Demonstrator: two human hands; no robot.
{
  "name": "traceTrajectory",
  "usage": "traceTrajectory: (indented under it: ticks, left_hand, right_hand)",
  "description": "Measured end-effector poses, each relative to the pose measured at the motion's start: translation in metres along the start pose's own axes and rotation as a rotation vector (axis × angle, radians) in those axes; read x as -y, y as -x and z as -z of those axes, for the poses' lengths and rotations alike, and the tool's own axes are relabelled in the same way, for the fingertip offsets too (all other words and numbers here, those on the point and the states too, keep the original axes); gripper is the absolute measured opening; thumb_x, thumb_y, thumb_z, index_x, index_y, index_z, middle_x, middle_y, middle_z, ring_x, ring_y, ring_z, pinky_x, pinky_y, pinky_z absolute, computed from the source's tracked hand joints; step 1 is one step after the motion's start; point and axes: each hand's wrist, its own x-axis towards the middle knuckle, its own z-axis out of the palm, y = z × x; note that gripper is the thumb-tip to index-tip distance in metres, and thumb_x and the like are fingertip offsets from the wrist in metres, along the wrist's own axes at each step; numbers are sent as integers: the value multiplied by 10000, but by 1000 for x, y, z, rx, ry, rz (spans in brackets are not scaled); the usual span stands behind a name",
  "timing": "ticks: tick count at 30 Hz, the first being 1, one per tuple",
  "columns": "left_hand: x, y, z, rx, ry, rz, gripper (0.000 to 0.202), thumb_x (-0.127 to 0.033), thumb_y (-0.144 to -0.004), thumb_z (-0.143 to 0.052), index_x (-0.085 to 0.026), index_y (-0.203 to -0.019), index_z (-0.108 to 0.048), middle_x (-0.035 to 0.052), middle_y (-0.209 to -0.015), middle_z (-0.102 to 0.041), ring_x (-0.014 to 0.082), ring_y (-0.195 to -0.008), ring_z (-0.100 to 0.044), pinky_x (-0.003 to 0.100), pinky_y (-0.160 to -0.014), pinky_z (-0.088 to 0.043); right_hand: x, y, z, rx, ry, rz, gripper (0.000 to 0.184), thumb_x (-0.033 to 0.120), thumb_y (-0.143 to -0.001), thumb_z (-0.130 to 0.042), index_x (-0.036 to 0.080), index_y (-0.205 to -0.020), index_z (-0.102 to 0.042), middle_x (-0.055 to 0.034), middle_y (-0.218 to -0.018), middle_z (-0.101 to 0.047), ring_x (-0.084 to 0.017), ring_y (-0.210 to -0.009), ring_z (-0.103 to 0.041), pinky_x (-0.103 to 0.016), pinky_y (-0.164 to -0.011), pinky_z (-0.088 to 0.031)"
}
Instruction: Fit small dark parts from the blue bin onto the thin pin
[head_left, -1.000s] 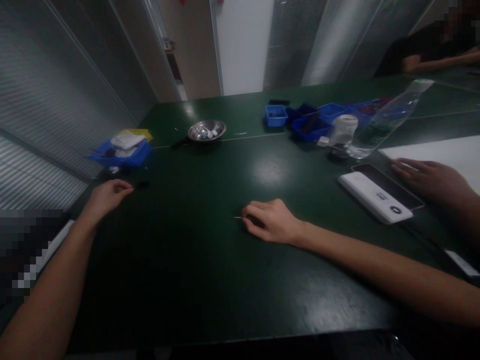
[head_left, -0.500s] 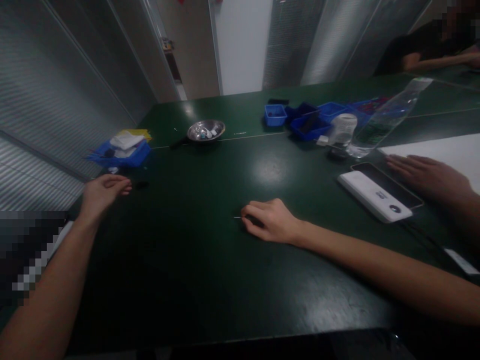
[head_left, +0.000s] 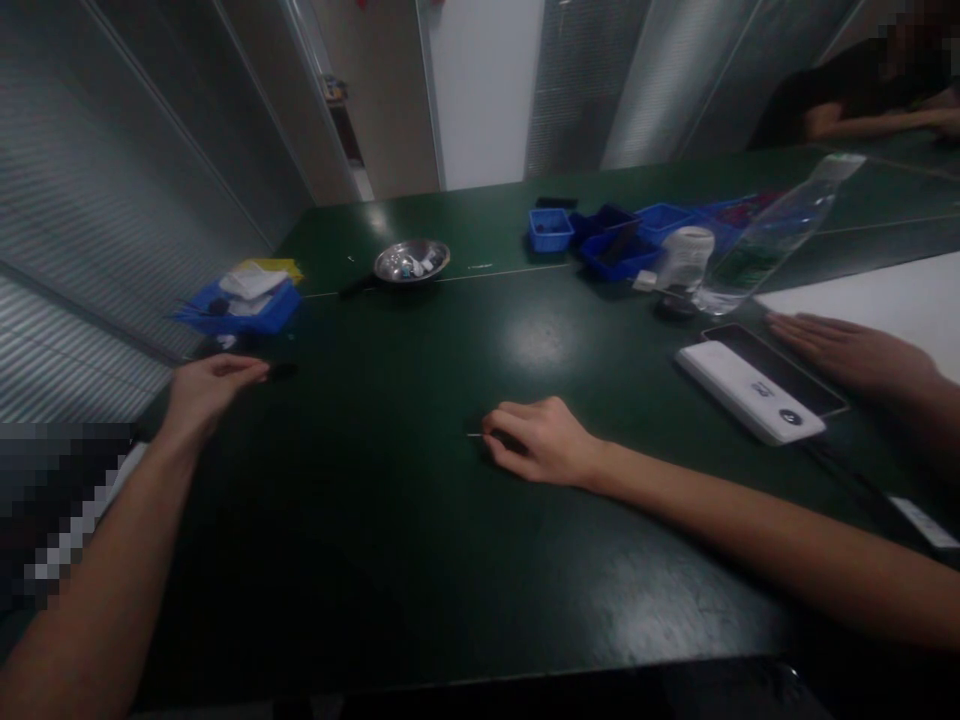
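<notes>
Head view: your right hand (head_left: 536, 440) pinches a thin sliver (head_left: 474, 435), its tip protruding low over the green table (head_left: 360, 550). Your left hand (head_left: 210, 385) hovers near the blue tray (head_left: 279, 310), its grip impossible to tell. A loosened pinch could drop so slight a piece, easily lost against the dark surface.

From the right hand (head_left: 541, 440), another hand could pass over bare desk (head_left: 360, 490) toward the left hand (head_left: 216, 385) at nine o'clock, but a metal pan (head_left: 388, 262) at eleven, a blue tray (head_left: 621, 267) at one and a white device (head_left: 746, 390) at three stood in the way.
</notes>
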Motion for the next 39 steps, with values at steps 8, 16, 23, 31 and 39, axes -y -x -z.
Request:
traceTrajectory:
  ticks: [8, 16, 23, 31, 39]
  left_hand:
    - [-4, 7, -1, -6, -166, -47, 465, -461, -761, -751, -211, -1153, -740, 56, -913, -751, 155, -688, -640, 210, -546, -401]
    - [-12, 14, 3, -41, -186, -9, 419, -458, -757, -754, -204, -1090, -761, 52, -830, -744, 173, -629, -627, 224, -515, -393]
    - [-1, 8, 4, -57, -195, -83, 406, -465, -784, -731, -159, -1049, -756, 70, -829, -740, 207, -718, -679, 233, -559, -429]
    - [-7, 13, 6, -87, -202, -53, 345, -399, -804, -720, -142, -1032, -750, 75, -830, -735, 191, -696, -663, 229, -569, -444]
    - [5, 2, 6, -71, -191, 0, 426, -460, -749, -751, -162, -1053, -753, 74, -852, -738, 179, -665, -642, 230, -549, -428]
  right_hand:
    - [-1, 0, -1, -1, -3, 3, 233, 317, -992, -434, 168, -998, -613, -22, -857, -644, -84, -614, -491, -229, -539, -311]
    - [-1, 0, 0, 12, 10, 1, 239, 330, -998, -429, 172, -1015, -607, -19, -865, -636, -88, -620, -484, -233, -536, -308]
    - [-1, 0, -1, 17, -9, 11, 228, 319, -992, -438, 168, -1006, -607, -19, -854, -633, -87, -621, -491, -225, -544, -320]
    - [0, 0, 1, 9, -13, 14, 226, 318, -995, -440, 166, -1004, -607, -16, -847, -628, -85, -623, -496, -218, -542, -317]
    - [0, 0, 1, 13, -3, 14, 224, 315, -993, -442, 166, -1009, -608, -14, -845, -627, -86, -627, -497, -225, -536, -316]
